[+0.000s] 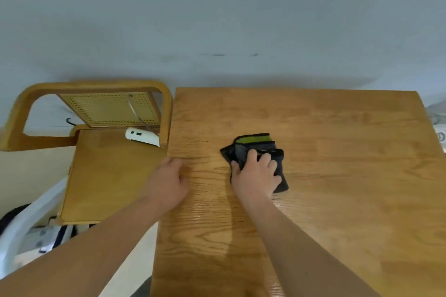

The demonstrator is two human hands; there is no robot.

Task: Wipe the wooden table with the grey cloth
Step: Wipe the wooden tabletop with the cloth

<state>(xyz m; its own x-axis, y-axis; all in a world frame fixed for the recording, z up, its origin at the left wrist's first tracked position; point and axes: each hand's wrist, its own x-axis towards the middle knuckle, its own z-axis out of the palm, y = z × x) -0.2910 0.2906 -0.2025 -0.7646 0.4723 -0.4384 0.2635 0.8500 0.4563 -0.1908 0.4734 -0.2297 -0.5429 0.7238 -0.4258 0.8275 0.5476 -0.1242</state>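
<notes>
Forearms reach in bare from the bottom edge, one on each side, over a wooden counter (pixel 337 176) whose grain runs crosswise and whose near part carries a glossy sheen. The counter fills the lower right of the view and ends at a straight far edge against a pale blue-grey wall (pixel 217 19), which bears a couple of short dark marks.

The left hand (pixel 166 183) lies at the counter's left edge, palm down, fingers loosely curled over the rim and holding nothing. The right hand (pixel 257 173) is further in, near the middle of the counter, pressed down on the grey cloth (pixel 280 164) with its fingers spread and bent into the fabric. The cloth is bunched and folded under the palm, dark grey with a green strip showing at its far side, and it sticks out beyond the fingers on the far and right sides while lying flat on the wood.

Left of the counter, just beside it, stands a wooden chair (pixel 103 176) with a flat seat, a curved bentwood frame and a woven cane back panel. A small white device (pixel 142 137) lies at the far right corner of the seat, with a thin cable running up from it across the cane. Below the chair, at the lower left, are white curved shapes and some dark and light cloth, too blurred to tell apart. A bit of patterned white fabric shows past the counter's right edge.
</notes>
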